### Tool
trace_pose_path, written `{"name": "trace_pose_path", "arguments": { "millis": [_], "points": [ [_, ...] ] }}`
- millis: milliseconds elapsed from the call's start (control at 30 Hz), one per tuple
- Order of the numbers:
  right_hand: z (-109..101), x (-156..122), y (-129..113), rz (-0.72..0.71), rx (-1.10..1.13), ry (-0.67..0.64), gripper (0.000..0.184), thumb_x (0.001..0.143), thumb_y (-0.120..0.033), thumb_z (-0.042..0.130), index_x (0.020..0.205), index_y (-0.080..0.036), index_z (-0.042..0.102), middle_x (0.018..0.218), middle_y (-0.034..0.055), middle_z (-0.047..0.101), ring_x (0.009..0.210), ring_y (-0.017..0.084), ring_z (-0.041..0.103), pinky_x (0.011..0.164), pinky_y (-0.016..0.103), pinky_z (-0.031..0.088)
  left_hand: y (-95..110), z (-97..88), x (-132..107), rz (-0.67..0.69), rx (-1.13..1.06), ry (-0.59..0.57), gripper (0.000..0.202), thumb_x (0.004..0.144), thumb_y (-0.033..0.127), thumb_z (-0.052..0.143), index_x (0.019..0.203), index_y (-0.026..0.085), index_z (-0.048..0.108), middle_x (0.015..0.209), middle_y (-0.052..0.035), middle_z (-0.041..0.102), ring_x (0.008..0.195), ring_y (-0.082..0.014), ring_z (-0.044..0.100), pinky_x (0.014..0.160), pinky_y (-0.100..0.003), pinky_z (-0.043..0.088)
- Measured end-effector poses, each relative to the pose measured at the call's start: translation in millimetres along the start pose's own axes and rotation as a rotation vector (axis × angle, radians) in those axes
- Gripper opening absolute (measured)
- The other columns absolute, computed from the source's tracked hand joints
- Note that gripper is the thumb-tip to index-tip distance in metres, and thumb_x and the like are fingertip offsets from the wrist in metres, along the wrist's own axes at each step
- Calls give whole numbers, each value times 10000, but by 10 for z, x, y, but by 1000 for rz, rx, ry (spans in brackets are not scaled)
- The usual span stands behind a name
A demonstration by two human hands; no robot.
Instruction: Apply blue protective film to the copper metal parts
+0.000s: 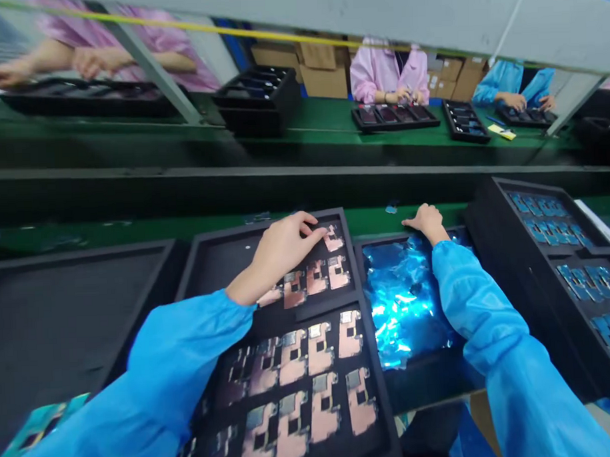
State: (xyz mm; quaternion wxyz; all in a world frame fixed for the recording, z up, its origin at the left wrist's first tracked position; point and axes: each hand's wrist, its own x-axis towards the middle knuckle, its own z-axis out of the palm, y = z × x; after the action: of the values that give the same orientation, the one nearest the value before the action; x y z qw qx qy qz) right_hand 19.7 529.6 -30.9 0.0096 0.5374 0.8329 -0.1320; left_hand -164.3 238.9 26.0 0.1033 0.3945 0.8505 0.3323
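The person's left hand (280, 256), in a bright blue sleeve, lies over a black foam tray (220, 258) holding rows of flat, copper-pink, cut-out boards with silvery patches (309, 351). Its fingers (305, 222) curve loosely together, with the fingertips at or just beside a board in the tray's top corner; the grip looks narrow, but I cannot tell whether it is holding that board. The other boards lie in their rows in the same tray, nearest the camera.

Right of the black foam tray, the right hand (427, 224) sits open on the far edge of a smaller black tray (385, 386), its fingers spread lightly and holding nothing visible. That smaller black tray carries crumpled, shiny blue foil (402, 298). Further right stands a deep black compartment tray (490, 249) with rows of small blue parts (550, 226). Left of the black foam tray is a wide dark tray (63, 330).

Beyond the black foam tray runs a green conveyor belt (185, 229). Across it, a co-worker in a pink smock (387, 72) and another in a blue smock (510, 81) handle black trays.
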Motion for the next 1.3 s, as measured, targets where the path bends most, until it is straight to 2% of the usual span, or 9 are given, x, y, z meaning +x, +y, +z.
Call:
{"name": "trace_pose_path", "arguments": {
  "millis": [133,267,400,533,633,767,900,1167,1300],
  "points": [
    [-182,-19,-168,30,50,-17,664,775,-281,965,1265,55,671,1286,376,697,1328,472,686,1111,511,561,183,-335,-368,11,-45,-6,313,852,515,713,1026,261,766,912,-48,810,761,-273,716,713,-343,487],
    [-546,-478,-201,-47,119,22,670,905,-343,830,1394,49,594,1400,358,619,1320,434,687,1119,500,561,447,-525,-906,-13,-295,-78,386,845,569,738,1051,247,791,964,-68,818,771,-258,738,697,-345,552],
    [-799,-1602,-108,-623,411,178,721,906,-335,780,1538,-151,487,1465,187,564,1172,283,729,1028,402,628,811,-381,-1429,-84,-705,-172,439,866,541,771,1172,226,791,1064,-115,823,887,-270,779,685,-337,607],
    [-821,-2705,108,-1070,565,173,758,905,-233,767,1593,-264,451,1476,153,544,1316,322,651,1062,466,644,1052,-104,-1804,-119,-899,-234,409,860,501,804,1133,197,800,1002,-89,807,737,-205,732,661,-319,608],
    [-682,-3039,279,-1021,732,98,653,939,-276,784,1533,-275,515,1442,141,579,1219,283,702,1001,446,678,1069,65,-2010,-103,-890,-226,322,840,467,829,997,187,801,841,-39,762,609,-160,651,607,-295,570],
    [-466,-3059,437,-723,1013,-5,331,946,-474,811,1144,-230,708,1076,63,741,930,212,754,760,330,683,1043,190,-2207,-40,-814,-188,260,854,432,808,965,197,825,881,-55,774,752,-213,717,659,-304,586],
    [-384,-3094,481,-575,1153,-68,385,923,-594,807,960,-216,744,908,39,773,835,207,758,765,338,666,1087,220,-2316,-52,-739,-173,323,868,431,803,1102,212,842,976,-68,804,812,-237,752,709,-330,626],
    [-313,-3248,446,-539,1159,-10,372,926,-587,802,980,-221,771,956,54,797,843,216,766,754,337,667,1080,265,-2371,-151,-789,-197,449,808,482,848,1142,187,798,773,-27,729,555,-189,672,510,-316,605],
    [-248,-3286,434,-623,1094,74,294,1046,-493,676,959,-227,764,932,50,792,773,200,765,762,342,666,1072,297,-2388,-131,-781,-131,319,806,483,848,937,196,798,837,-50,760,649,-203,705,524,-300,601]
  ]
}}
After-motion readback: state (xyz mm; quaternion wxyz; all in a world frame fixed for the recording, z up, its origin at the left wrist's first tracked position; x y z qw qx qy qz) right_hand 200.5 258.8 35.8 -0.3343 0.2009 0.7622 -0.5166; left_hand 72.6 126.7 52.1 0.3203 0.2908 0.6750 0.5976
